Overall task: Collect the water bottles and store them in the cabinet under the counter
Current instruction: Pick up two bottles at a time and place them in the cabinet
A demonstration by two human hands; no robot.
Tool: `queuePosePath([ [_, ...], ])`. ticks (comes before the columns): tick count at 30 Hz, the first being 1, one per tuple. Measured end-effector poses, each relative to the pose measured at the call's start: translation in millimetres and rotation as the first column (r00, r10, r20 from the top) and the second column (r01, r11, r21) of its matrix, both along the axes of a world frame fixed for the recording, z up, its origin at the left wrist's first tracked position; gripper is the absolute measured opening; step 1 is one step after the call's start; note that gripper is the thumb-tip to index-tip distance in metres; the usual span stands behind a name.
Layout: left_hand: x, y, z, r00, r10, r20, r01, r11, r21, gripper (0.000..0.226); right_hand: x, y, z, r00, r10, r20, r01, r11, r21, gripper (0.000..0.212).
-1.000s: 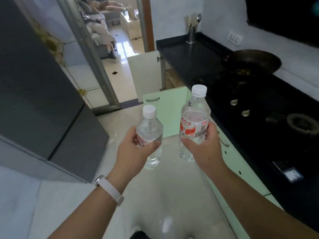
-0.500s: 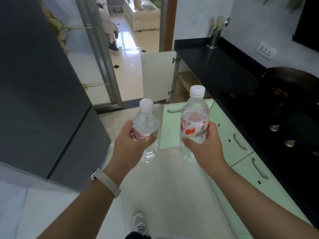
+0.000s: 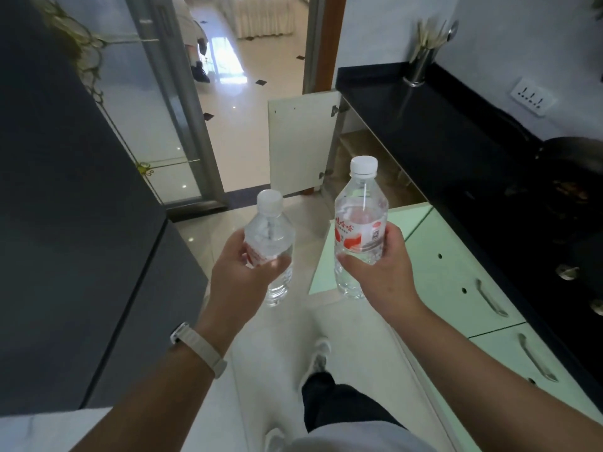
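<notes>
Grip of left hand curled round small bottle, grip of right hand curled round tall bottle, both upright, short of open cabinet door, tabletop right of door.

Your left hand covers most of the red label on the smaller bottle. Your right hand hides part of the middle of the larger bottle, whose label print is too small to read. The wok runs off the right edge. The open cabinet lies dim beneath the counter, its contents unclear.
</notes>
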State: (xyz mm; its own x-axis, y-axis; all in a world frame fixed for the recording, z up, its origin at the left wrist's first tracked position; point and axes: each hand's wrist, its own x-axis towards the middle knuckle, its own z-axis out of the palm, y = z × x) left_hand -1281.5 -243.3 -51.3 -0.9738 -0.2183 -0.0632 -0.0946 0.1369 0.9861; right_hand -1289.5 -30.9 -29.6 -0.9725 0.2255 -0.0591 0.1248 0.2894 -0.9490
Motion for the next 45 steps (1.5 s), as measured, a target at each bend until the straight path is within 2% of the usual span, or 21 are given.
queuePosePath([
  [9,-138.0,13.6,-5.5,0.999,-0.024,0.038,0.028,0.995,-0.094,0.061,-147.5,5.0,-32.8,0.999,-0.009,0.033,0.012,0.997,-0.074,0.061],
  [14,-220.8,30.4,1.2,0.996,-0.06,0.072,0.071,0.982,-0.175,0.06,-230.1,30.4,-31.5,1.0,-0.009,0.028,0.012,0.994,-0.107,0.061],
  [19,-287.3,59.3,9.3,0.99,-0.12,0.069,0.13,0.978,-0.166,0.062,-287.1,60.0,-28.0,0.997,-0.064,0.031,0.068,0.987,-0.143,0.063],
  [25,-350.8,86.6,9.6,0.971,-0.229,0.073,0.238,0.96,-0.145,0.055,-323.9,86.1,-29.6,0.983,-0.177,0.055,0.183,0.97,-0.16,0.062],
  [35,-466.8,96.1,-31.9,0.904,-0.411,0.117,0.424,0.897,-0.125,0.046,-378.5,85.9,-51.9,0.886,-0.452,0.104,0.459,0.886,-0.064,0.06],
  [40,-544.8,64.9,-55.6,0.825,-0.534,0.185,0.556,0.826,-0.093,0.047,-428.4,42.6,-57.1,0.792,-0.591,0.157,0.593,0.804,0.035,0.059],
  [45,-625.6,28.9,-64.7,0.766,-0.609,0.206,0.625,0.78,-0.014,0.042,-481.4,-7.6,-54.7,0.731,-0.658,0.182,0.65,0.752,0.106,0.055],
])
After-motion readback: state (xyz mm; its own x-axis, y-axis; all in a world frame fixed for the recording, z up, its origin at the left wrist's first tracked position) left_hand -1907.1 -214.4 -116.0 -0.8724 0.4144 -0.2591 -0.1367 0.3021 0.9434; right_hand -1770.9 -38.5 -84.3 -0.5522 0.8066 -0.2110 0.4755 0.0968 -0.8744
